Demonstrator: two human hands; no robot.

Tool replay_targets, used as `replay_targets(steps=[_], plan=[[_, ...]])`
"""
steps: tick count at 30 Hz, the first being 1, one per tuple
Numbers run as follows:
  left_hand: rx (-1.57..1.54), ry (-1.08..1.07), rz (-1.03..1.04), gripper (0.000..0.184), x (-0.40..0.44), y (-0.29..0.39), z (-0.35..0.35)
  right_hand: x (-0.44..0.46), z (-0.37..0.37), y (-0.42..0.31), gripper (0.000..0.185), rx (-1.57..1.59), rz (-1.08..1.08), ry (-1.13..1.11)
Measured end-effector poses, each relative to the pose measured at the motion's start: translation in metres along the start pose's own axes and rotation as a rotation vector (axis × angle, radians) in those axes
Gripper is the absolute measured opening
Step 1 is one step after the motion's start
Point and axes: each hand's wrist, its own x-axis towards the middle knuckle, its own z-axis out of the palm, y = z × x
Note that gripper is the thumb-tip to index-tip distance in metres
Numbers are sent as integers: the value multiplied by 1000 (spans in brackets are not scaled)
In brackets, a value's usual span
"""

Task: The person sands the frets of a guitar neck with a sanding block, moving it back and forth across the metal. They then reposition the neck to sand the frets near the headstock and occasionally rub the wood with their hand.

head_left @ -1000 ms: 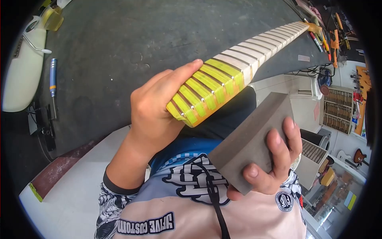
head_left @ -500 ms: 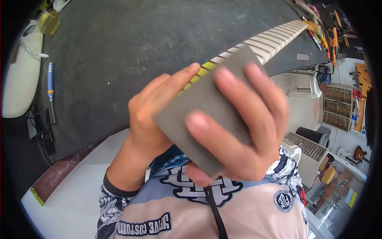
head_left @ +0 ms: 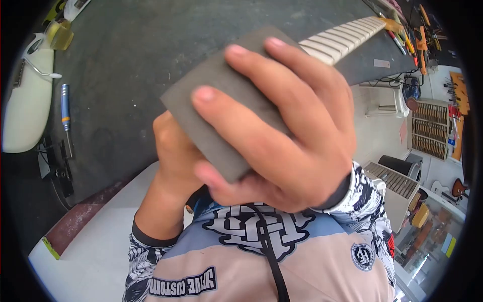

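In my right hand (head_left: 302, 156) is a flat grey sanding pad (head_left: 246, 96), held with the fingers spread over its upper face and the thumb at the near edge. The pad lies over a guitar neck (head_left: 347, 39), whose fretboard shows pale strips between dark fret lines and runs toward the upper right. My left hand (head_left: 173, 146) is around the near part of the neck, below the pad. Its fingers are hidden behind the pad, as is that stretch of the neck.
A dark work mat (head_left: 121, 55) covers the bench. On the left lie a blue-handled screwdriver (head_left: 65, 105) and a cream guitar-body-like piece (head_left: 27, 113). Pens and tools (head_left: 402, 43) sit beyond the neck's far end. A white stool (head_left: 387, 103) and drawer racks (head_left: 429, 131) stand at right.
My right hand has moved the sanding pad up and to the left along the neck. The pad now covers the yellow-green strips and the left fingers that showed before.
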Motion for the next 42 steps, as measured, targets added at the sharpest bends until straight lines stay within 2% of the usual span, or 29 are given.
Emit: replay_targets(steps=[2,3,5,9,13,19,23,26,27,29,32,35,42], plan=[[43,-17,-59,42,-7,-9,0,-7,-13,-7,48,-26,16,-42],[31,-39,-144,42,10,11,-5,-13,-20,-11,50,-41,22,-66],[31,-44,-164,40,10,16,-6,-18,-26,-12,53,-59,7,-79],[-11,-37,-172,37,5,20,-4,1,6,2,44,3,-1,14],[-39,3,-277,33,5,23,-3,-10,-14,-7,46,-29,25,-39],[46,-51,-99,30,-2,4,0,-4,2,-3,46,-10,12,19],[12,-39,-100,37,3,10,-3,-7,-7,-7,47,-17,29,-40],[-32,-72,-205,46,21,27,-9,-38,-37,-21,58,-104,20,-97],[-19,-39,-151,54,21,23,-6,-49,-44,-24,62,-136,24,-93],[0,-63,-147,55,19,23,-6,-63,-40,-22,68,-150,-24,-9],[41,-67,-134,55,20,23,-6,-74,-35,-17,63,-125,-36,80],[33,-74,-138,55,21,23,-7,-74,-28,-21,46,-82,87,151],[47,-69,-140,55,20,23,-7,-76,-28,-14,48,-48,94,136]])
